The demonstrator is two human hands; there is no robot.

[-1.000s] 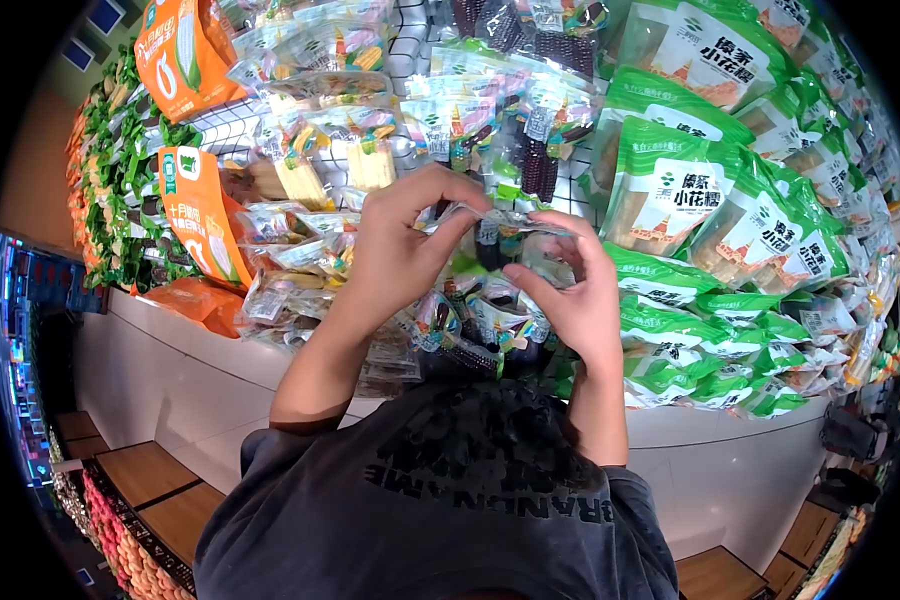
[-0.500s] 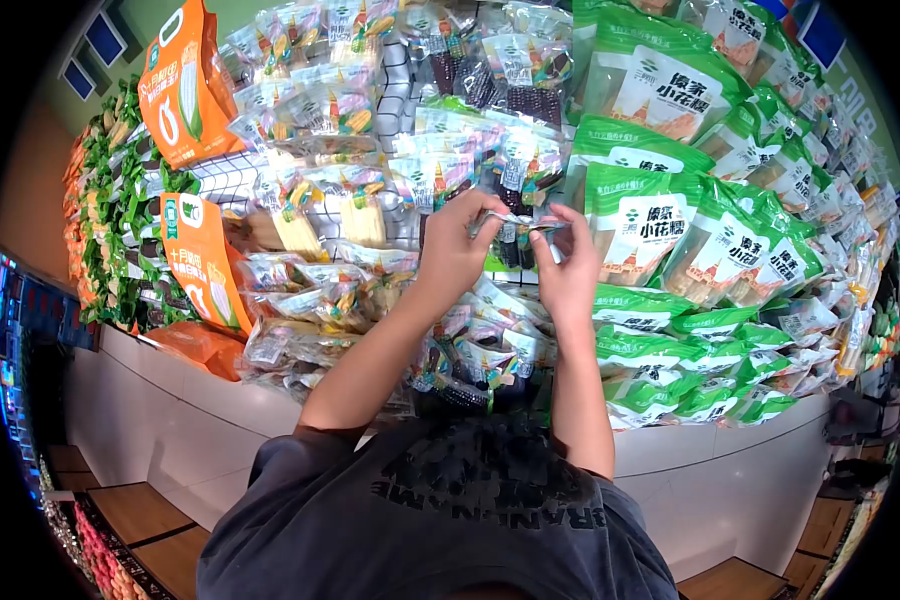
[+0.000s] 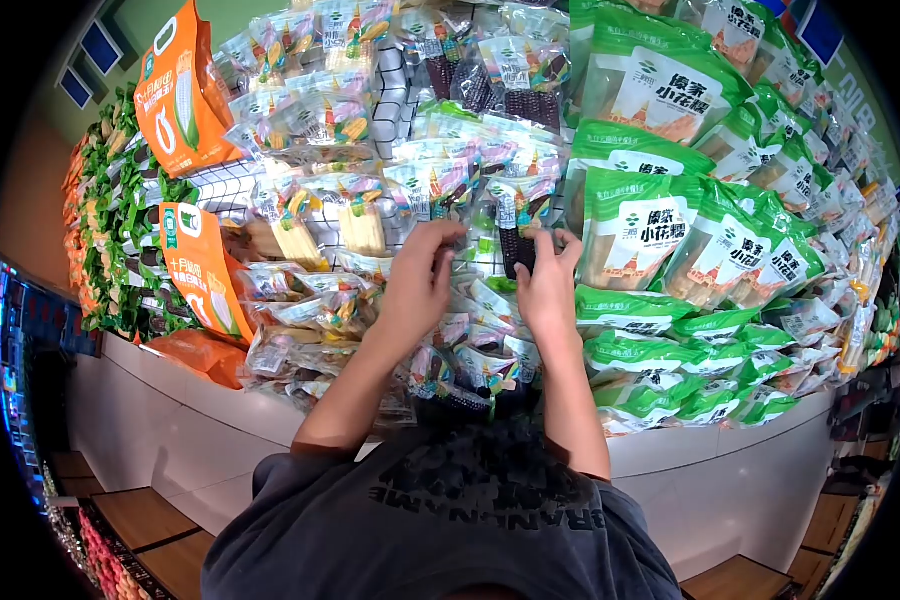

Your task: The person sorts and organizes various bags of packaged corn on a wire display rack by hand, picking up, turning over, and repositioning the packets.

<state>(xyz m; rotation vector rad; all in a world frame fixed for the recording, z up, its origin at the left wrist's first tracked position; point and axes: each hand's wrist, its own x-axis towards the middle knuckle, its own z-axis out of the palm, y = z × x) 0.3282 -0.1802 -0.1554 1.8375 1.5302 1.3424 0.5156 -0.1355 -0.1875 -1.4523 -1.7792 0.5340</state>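
Note:
A clear pack of dark corn (image 3: 515, 225) stands upright among similar packs in the middle of the display. My right hand (image 3: 550, 275) is at its lower right edge, thumb and index fingertip against the pack's front, the fingers bent but apart. To the left of that pack, my left hand (image 3: 422, 280) hangs over the packs with loosely curved, separated fingers and nothing in them. Packs of pale corn (image 3: 363, 220) lie just beyond it. Below and between the wrists are more dark corn packs (image 3: 485, 365).
Green-topped bags (image 3: 640, 230) fill the right side in rows. Orange bags (image 3: 202, 265) stand at the left, beside green leafy produce (image 3: 120, 220). A white wire grid (image 3: 395, 90) shows between packs. The display's pale front (image 3: 210, 420) curves below.
Both hands have come off the pack's top edge and moved apart, the left one leftward. The dark corn pack now stands upright in the row, facing me. The view has shifted slightly.

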